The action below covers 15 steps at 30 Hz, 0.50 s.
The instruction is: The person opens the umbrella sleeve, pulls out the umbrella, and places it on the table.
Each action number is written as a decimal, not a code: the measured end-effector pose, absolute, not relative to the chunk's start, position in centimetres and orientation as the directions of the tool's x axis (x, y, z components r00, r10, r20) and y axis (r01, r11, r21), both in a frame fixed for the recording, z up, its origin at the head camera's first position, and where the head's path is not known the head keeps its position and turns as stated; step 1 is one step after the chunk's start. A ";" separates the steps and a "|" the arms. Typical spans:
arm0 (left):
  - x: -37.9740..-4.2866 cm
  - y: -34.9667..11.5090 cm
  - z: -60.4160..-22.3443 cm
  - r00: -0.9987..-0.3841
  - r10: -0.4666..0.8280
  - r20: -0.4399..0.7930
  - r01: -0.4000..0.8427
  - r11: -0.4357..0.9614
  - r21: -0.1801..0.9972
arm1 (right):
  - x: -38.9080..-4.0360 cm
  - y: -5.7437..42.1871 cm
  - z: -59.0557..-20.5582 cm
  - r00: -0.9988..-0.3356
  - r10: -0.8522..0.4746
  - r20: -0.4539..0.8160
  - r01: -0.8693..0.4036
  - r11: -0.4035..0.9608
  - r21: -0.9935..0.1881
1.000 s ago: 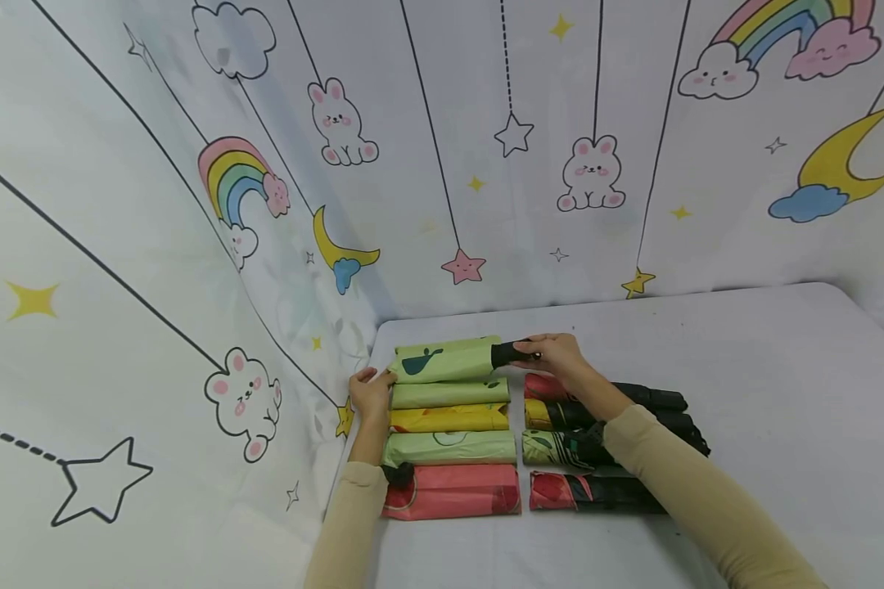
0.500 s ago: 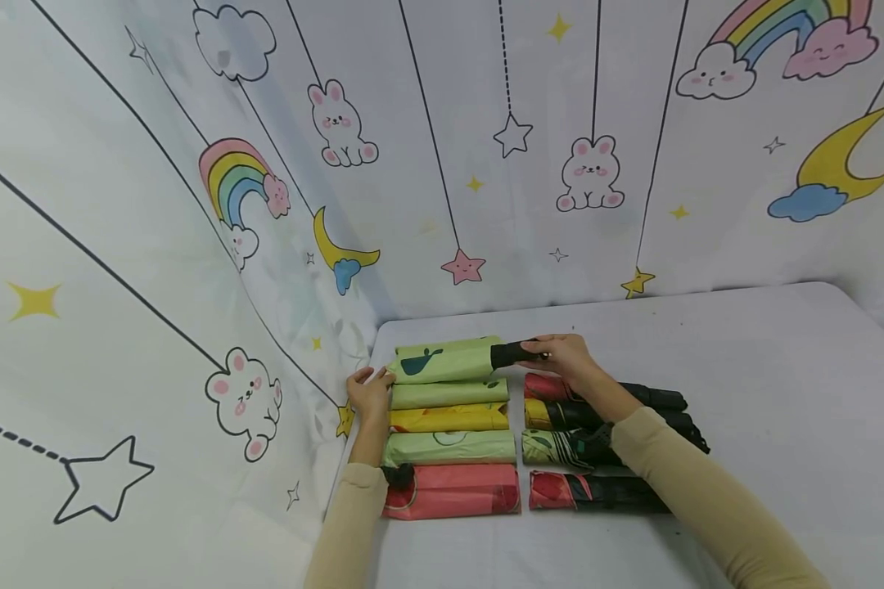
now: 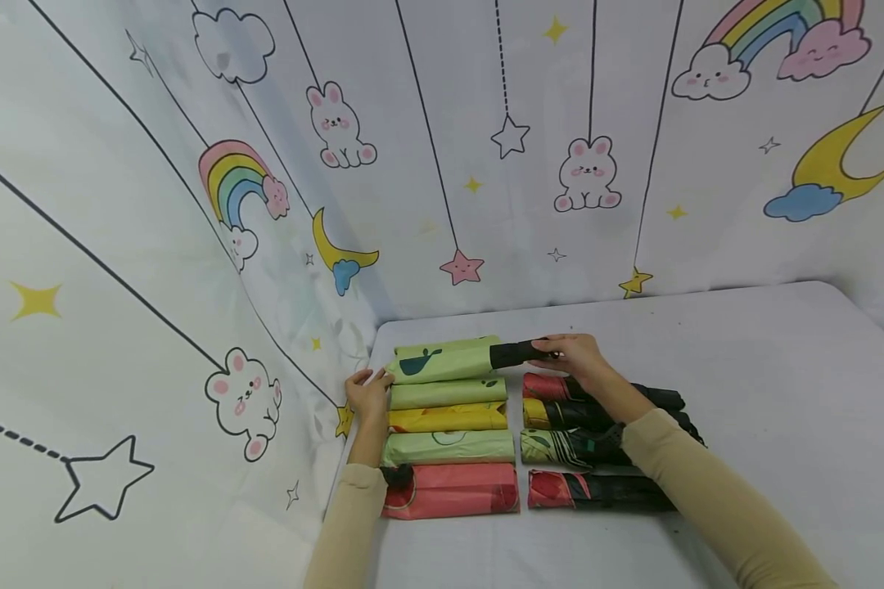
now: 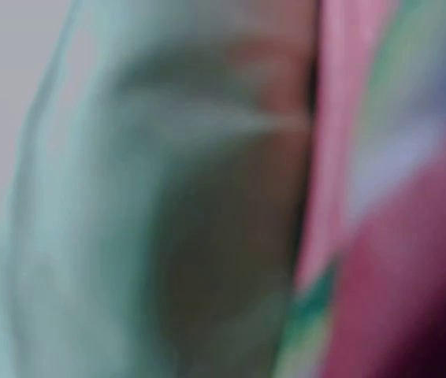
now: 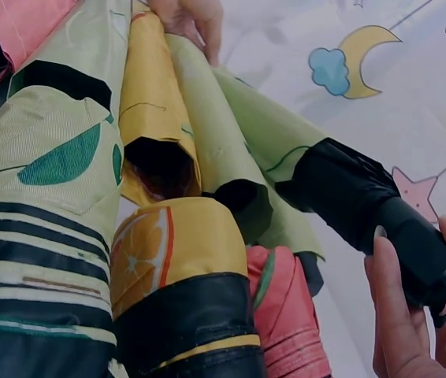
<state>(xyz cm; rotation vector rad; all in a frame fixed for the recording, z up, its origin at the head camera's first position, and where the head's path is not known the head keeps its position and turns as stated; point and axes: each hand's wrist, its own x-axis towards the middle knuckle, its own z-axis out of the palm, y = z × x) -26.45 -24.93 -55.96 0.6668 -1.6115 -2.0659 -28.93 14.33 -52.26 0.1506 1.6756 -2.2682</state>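
A folded umbrella (image 5: 341,189) sticks out, black end first, from a light-green sleeve (image 3: 449,362) with a dark whale-like print. My right hand (image 3: 578,360) grips its black handle (image 5: 416,252) between thumb and fingers. At the sleeve's far left end, my left hand (image 3: 368,394) pinches the fabric; the right wrist view catches some of those fingers (image 5: 195,24) at the top. How much of the umbrella is inside the sleeve is hidden. The left wrist view is a blur of pale green and pink fabric (image 4: 337,157).
Below lie several flat sleeves in a column: green (image 3: 449,393), yellow (image 3: 449,418), green (image 3: 449,448), red (image 3: 457,491). Beside them rest folded umbrellas, including a yellow one (image 5: 180,244), a red one (image 5: 286,307) and a green striped one (image 5: 42,213). A patterned curtain (image 3: 412,286) borders the white table (image 3: 781,393).
My right hand has shifted slightly right with the handle, and a little more black shows beyond the sleeve's mouth. The left hand stays at the sleeve's end.
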 end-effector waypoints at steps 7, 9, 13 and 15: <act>-26.5 -25.0 -55.9 -0.791 -0.600 -0.119 0.036 -0.241 0.970 | -29.0 15.1 -52.4 -0.945 -0.183 -0.271 0.317 -0.303 -0.899; -26.5 -25.0 -55.9 -0.791 -0.600 -0.123 0.036 -0.246 0.969 | -29.0 15.2 -52.3 -0.946 -0.181 -0.269 0.314 -0.302 -0.900; -26.5 -25.0 -56.0 -0.791 -0.600 -0.119 0.037 -0.242 0.970 | -28.9 15.6 -52.3 -0.948 -0.180 -0.264 0.309 -0.306 -0.900; -26.5 -25.0 -56.0 -0.792 -0.600 -0.116 0.039 -0.240 0.970 | -28.9 15.8 -52.3 -0.947 -0.184 -0.263 0.310 -0.309 -0.899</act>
